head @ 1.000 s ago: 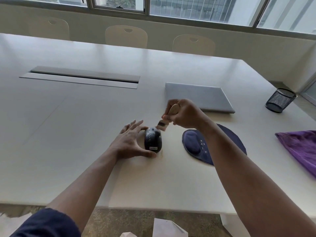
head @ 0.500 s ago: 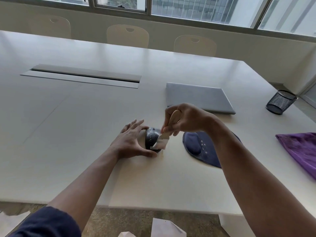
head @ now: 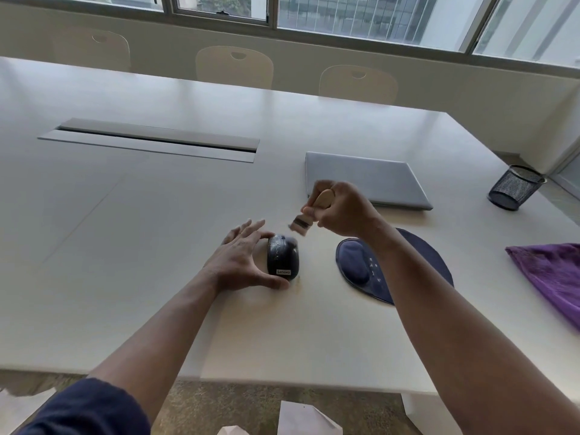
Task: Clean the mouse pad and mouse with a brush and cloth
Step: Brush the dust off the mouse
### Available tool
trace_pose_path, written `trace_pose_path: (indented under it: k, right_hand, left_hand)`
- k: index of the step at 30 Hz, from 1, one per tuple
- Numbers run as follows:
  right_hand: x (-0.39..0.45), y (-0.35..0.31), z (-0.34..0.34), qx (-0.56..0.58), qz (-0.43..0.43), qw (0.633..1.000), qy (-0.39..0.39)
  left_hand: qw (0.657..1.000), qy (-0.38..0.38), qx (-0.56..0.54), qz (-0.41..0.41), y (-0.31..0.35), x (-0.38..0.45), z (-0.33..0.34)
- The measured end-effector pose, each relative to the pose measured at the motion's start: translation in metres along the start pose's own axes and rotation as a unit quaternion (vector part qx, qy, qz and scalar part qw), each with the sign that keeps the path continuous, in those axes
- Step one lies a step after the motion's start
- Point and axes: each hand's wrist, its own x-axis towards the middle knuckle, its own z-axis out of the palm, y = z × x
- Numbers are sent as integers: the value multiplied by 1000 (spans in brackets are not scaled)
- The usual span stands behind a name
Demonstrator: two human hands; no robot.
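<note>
The mesh pen cup (head: pixel 515 187) is showing no contents; the right hand (head: pixel 343 209), gripping the brush (head: pixel 309 215), is now lifting off the mouse (head: pixel 282 257), which the left hand (head: pixel 240 262) is steadying.

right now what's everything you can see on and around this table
mouse: 1, black, table centre
brush: 1, wooden handle, just above the mouse
mouse pad: 1, navy, right of mouse
cloth: 1, purple, right edge
laptop: 1, grey, closed, behind pad
pen holder: 1, black mesh, far right
chairs: 3, cream, far side
table: 1, white
hands: left hand holds mouse, right hand grips brush
</note>
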Motion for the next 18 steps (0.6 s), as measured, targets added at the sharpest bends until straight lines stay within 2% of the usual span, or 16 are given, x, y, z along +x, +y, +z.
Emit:
trace_pose_path:
  k: [2, 5, 9, 14, 16, 18]
  right_hand:
    - [0, 5, 5, 5, 5, 1000, 28]
    - [-1, 9, 9, 12, 18, 1000, 12]
    - [-7, 5, 7, 23, 38, 997, -61]
    - [-8, -14, -21, 115, 49, 973, -194]
    - [-7, -18, -25, 116, 43, 974, -191]
    - [-7, -18, -21, 99, 38, 985, -133]
  left_hand:
    - [1000, -1, -2, -1, 1, 0, -1]
    - [1000, -2, 0, 0, 1, -1, -1]
    - [1000, 3, 0, -4, 0, 0, 0]
    - [1000, 6, 1, -2, -2, 1, 1]
    - [1000, 5, 1, 1, -2, 1, 1]
    - [1000, 2, 2, 4, -1, 1, 0]
